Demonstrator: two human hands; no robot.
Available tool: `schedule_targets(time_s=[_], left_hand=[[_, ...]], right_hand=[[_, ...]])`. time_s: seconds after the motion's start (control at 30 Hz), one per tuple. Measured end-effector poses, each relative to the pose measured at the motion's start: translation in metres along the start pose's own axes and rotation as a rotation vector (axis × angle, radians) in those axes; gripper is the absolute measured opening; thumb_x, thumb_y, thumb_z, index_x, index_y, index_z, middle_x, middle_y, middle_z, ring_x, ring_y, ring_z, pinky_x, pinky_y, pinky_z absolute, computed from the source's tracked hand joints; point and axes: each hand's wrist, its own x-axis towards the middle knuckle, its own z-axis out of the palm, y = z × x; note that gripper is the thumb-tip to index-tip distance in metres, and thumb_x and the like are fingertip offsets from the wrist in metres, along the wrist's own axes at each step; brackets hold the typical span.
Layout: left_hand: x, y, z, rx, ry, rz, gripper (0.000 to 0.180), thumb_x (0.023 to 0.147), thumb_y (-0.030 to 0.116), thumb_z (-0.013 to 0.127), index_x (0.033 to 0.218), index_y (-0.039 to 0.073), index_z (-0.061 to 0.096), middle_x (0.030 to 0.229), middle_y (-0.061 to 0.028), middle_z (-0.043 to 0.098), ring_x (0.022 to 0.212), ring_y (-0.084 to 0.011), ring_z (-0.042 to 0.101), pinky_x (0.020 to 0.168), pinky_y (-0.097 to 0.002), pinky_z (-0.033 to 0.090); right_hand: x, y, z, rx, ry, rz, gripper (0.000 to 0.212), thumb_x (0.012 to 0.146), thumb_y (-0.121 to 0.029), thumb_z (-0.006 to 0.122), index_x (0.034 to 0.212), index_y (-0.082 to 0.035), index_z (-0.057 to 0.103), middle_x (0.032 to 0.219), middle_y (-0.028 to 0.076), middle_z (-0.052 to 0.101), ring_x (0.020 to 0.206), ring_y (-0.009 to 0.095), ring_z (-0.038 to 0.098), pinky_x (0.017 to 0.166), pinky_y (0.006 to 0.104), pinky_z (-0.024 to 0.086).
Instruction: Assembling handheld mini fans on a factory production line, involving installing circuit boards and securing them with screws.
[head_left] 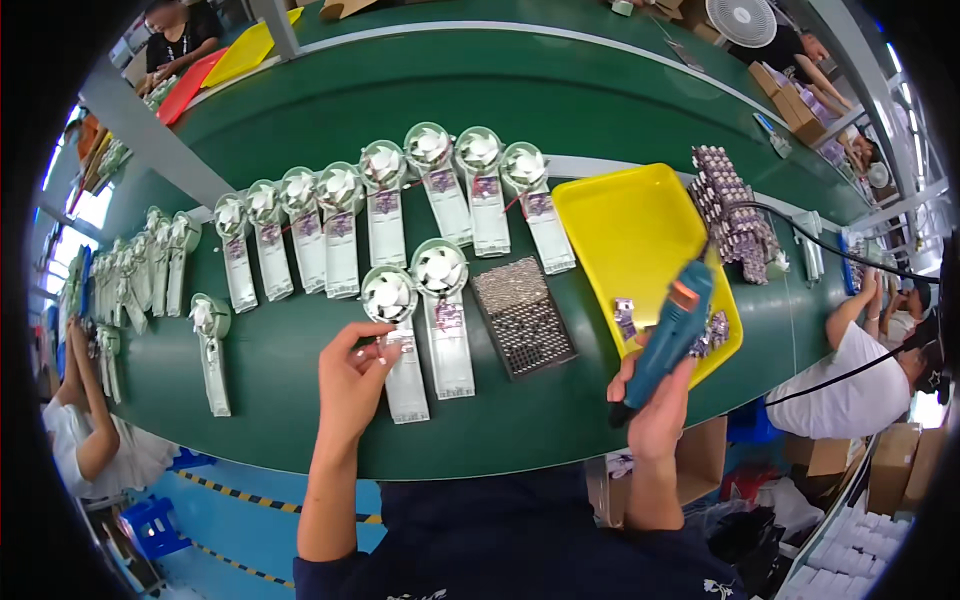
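Observation:
My left hand [350,378] is over the upper handle of a pale green handheld fan housing [406,385] with white blades. Its thumb and fingertips are pinched together; whatever they may hold is too small to make out. A second fan housing [449,345] lies just right of it, with a small circuit board and wires showing. In my right hand [660,415] is a teal handheld power tool [676,330] with an orange part, held slantwise above the near end of a yellow tray [650,220]. Small circuit boards [712,335] lie in that tray, partly behind the tool.
Behind my hands stands a row of open fan housings [385,215]. A perforated metal block [524,317] lies between them and the tray. Stacked circuit boards [735,210] and a black cable [830,235] are at the right. More housings [150,260] and co-workers are around the green bench.

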Motion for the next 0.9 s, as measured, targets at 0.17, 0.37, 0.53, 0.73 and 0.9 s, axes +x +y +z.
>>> schedule_targets(time_s=[0.17,0.37,0.53,0.73,0.9], left_hand=[[0.0,-0.009,-0.003,-0.005,0.001,0.015,0.023,0.086,-0.007,0.069,0.108,-0.004,0.065,0.104,-0.0083,0.066,0.089,-0.0116,0.064,0.079,-0.0231,0.053],[-0.004,-0.013,-0.003,0.014,0.025,0.084,0.022,0.086,-0.005,0.072,0.107,-0.003,0.067,0.113,-0.0071,0.062,0.089,-0.0117,0.065,0.075,-0.0223,0.054],[0.001,-0.012,-0.01,-0.019,-0.021,0.1,0.023,0.086,-0.004,0.074,0.108,-0.001,0.068,0.115,-0.0066,0.059,0.089,-0.0114,0.065,0.072,-0.0215,0.055],[-0.002,0.002,-0.012,0.166,-0.029,0.206,0.02,0.089,0.003,0.073,0.109,0.003,0.072,0.11,-0.0078,0.059,0.081,-0.0131,0.064,0.068,-0.0228,0.052],[0.008,0.0,-0.008,0.249,-0.006,0.408,0.018,0.086,0.0,0.072,0.104,0.003,0.072,0.084,-0.0071,0.059,0.062,-0.013,0.053,0.055,-0.0259,0.043]], right_hand=[[-0.003,0.019,-0.003,-0.338,-0.151,0.103,0.038,0.102,-0.022,0.059,0.129,0.004,0.05,0.098,0.01,0.065,0.079,0.012,0.064,0.07,0.0259,0.053],[-0.015,0.036,0.001,-0.751,0.045,-0.107,0.045,0.098,-0.013,0.064,0.136,0.005,0.049,0.099,0.009,0.068,0.082,0.011,0.064,0.073,0.0242,0.052],[-0.026,0.013,0.012,-1.261,0.08,-0.462,0.053,0.09,-0.01,0.071,0.138,0.003,0.051,0.109,0.011,0.068,0.094,0.017,0.065,0.082,0.0297,0.052],[-0.015,-0.011,0.119,-0.946,-0.54,-0.143,0.056,0.083,-0.012,0.077,0.136,-0.007,0.056,0.101,0.006,0.067,0.069,0.015,0.064,0.062,0.0278,0.051],[0.031,0.041,0.135,-1.068,-0.671,-0.612,0.033,0.086,-0.012,0.075,0.118,-0.008,0.067,0.092,0.004,0.066,0.059,0.017,0.061,0.055,0.0287,0.049]])
